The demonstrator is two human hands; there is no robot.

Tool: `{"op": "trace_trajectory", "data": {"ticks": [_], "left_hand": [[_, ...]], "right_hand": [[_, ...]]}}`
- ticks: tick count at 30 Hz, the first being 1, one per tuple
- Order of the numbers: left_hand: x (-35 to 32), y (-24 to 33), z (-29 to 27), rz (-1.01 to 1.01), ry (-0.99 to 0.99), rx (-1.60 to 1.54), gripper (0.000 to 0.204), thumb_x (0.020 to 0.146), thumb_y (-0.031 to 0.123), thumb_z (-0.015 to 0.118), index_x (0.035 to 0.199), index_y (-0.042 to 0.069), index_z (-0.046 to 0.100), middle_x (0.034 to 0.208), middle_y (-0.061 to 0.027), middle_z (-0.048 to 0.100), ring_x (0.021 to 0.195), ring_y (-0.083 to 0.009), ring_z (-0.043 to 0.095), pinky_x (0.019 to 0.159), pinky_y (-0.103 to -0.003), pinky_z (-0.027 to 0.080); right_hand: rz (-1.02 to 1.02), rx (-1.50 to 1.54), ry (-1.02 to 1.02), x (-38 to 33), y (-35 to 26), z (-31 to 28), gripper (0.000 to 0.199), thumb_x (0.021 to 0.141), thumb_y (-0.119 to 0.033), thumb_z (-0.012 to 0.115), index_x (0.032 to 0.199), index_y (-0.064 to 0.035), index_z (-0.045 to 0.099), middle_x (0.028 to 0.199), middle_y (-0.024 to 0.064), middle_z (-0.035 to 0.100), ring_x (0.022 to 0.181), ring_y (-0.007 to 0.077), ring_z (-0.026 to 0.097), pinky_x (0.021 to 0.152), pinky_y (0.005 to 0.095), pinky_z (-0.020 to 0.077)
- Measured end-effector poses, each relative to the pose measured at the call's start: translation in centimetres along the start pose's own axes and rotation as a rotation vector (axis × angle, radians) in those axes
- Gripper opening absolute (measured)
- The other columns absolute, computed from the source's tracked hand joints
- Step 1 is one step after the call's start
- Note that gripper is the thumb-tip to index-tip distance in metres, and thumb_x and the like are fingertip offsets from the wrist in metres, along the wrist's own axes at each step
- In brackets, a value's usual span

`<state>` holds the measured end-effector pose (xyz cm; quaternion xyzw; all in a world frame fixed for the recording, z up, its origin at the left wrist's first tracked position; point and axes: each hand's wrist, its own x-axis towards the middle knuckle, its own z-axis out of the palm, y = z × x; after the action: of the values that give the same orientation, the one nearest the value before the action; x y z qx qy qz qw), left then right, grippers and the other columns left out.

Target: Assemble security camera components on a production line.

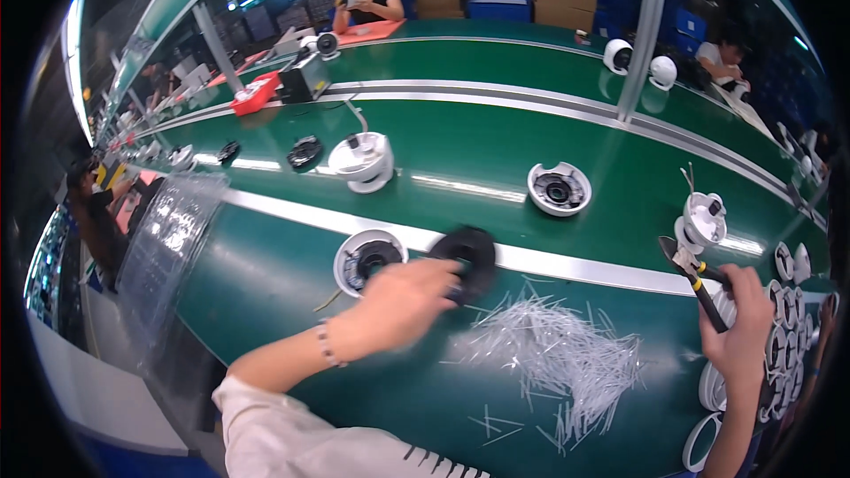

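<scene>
My right hand (739, 323) is wrapped round a pair of cutting pliers (704, 288) with black and yellow handles, jaws pointing up and left. Over the near bench, my left hand (398, 305) is smeared by motion, its fingers closed at the edge of a black ring (478, 257), which is blurred too. Partly behind that hand sits a round white housing (341, 257) with black parts inside and a short cable. Between my hands lies a loose pile of thin, clear-white plastic strips (567, 350).
On the green conveyor (460, 150) stand a white dome housing (363, 159), an open round housing (560, 189) and another dome (704, 219). White rings (779, 336) crowd the right edge. Clear plastic trays (168, 230) stack at left. A person (367, 4) works across the line.
</scene>
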<state>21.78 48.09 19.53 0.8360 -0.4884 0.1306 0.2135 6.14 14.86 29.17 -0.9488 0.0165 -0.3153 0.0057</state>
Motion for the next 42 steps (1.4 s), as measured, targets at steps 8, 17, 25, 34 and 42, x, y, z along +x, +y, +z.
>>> {"op": "trace_trajectory", "data": {"ticks": [8,17,25,34,42], "left_hand": [[-21.0,-9.5,-4.7,-0.733,0.139,0.351,0.024,0.073,0.009,0.058,0.094,-0.002,0.055,0.102,-0.015,0.057,0.091,-0.0327,0.054,0.077,-0.038,0.044],[-20.5,-9.9,-5.7,-0.76,-0.037,0.427,0.052,0.057,0.036,0.074,0.091,0.0,0.058,0.103,-0.016,0.058,0.104,-0.0322,0.049,0.086,-0.048,0.036],[-3.3,-21.0,-7.7,-0.465,0.233,0.278,0.029,0.069,0.026,0.065,0.087,0.004,0.06,0.087,-0.0123,0.059,0.083,-0.0282,0.057,0.07,-0.037,0.046],[6.1,-29.5,1.4,-0.361,0.106,0.314,0.011,0.07,0.017,0.06,0.072,0.006,0.062,0.073,-0.0102,0.061,0.072,-0.0272,0.059,0.064,-0.036,0.049],[8.2,-30.2,1.4,-0.345,0.18,0.08,0.009,0.072,0.014,0.058,0.074,0.008,0.063,0.069,-0.0122,0.061,0.069,-0.0292,0.059,0.064,-0.039,0.047]], "right_hand": [[0.236,0.973,-0.279,1.5,-5.8,4.7,0.042,0.07,0.0,0.043,0.111,0.002,0.042,0.075,0.0072,0.049,0.069,0.0137,0.048,0.065,0.0248,0.0397],[0.123,0.56,-0.389,12.8,-13.9,8.7,0.039,0.072,-0.034,0.063,0.091,-0.001,0.054,0.062,0.0052,0.049,0.055,0.0134,0.044,0.052,0.0269,0.0357],[-0.273,-0.15,-0.119,22.6,-16.6,20.6,0.042,0.058,-0.029,0.071,0.09,-0.0062,0.058,0.083,0.0136,0.053,0.084,0.0291,0.052,0.071,0.0378,0.0447],[-0.435,-0.225,-0.179,25.6,-19.2,28.4,0.039,0.055,-0.028,0.071,0.086,-0.0081,0.057,0.08,0.0104,0.049,0.08,0.0249,0.048,0.069,0.0346,0.0398],[-0.56,-0.105,-0.263,26.9,-19.9,29.9,0.044,0.056,-0.028,0.07,0.092,-0.007,0.058,0.084,0.0105,0.05,0.085,0.0252,0.047,0.073,0.0344,0.0385]]}}
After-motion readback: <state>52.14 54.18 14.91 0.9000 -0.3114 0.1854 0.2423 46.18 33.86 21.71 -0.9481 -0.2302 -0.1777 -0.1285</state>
